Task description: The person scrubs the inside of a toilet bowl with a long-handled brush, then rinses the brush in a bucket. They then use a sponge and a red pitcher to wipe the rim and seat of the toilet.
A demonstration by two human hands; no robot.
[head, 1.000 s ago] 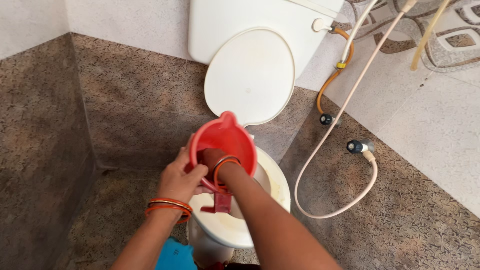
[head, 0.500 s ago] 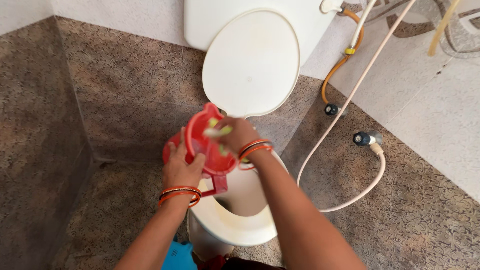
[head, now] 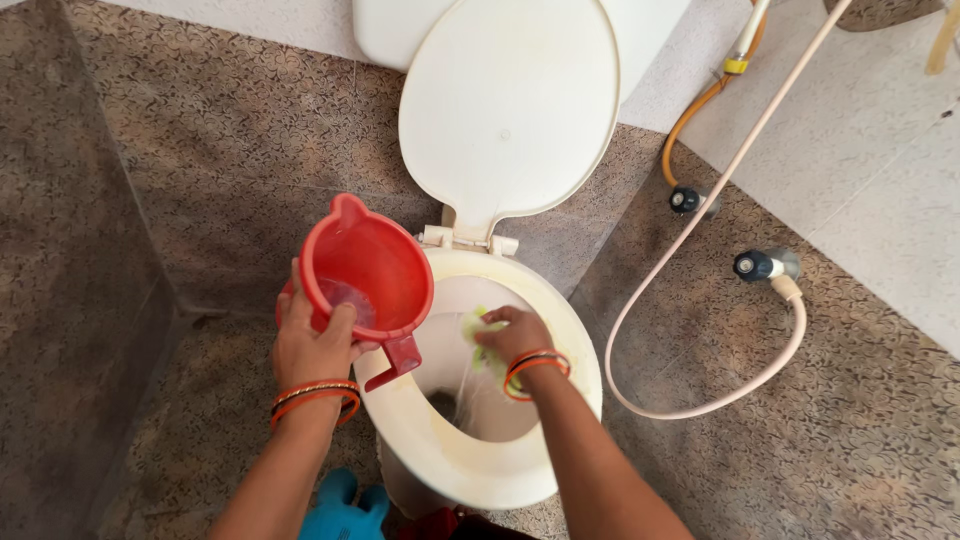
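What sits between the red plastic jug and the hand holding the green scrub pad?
In the head view, only bare cream toilet bowl and the jug's red handle lie between the red plastic jug and the right hand.

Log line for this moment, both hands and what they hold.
left hand: grips red jug, upright | right hand: presses green scrubber inside toilet bowl | lid: raised

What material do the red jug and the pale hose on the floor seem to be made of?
The red jug looks like moulded plastic: uniform glossy colour, thin rim, slightly translucent wall. The pale hose seems to be flexible plastic or rubber, since it bends in a smooth loop; the pictures leave open which of the two it is.
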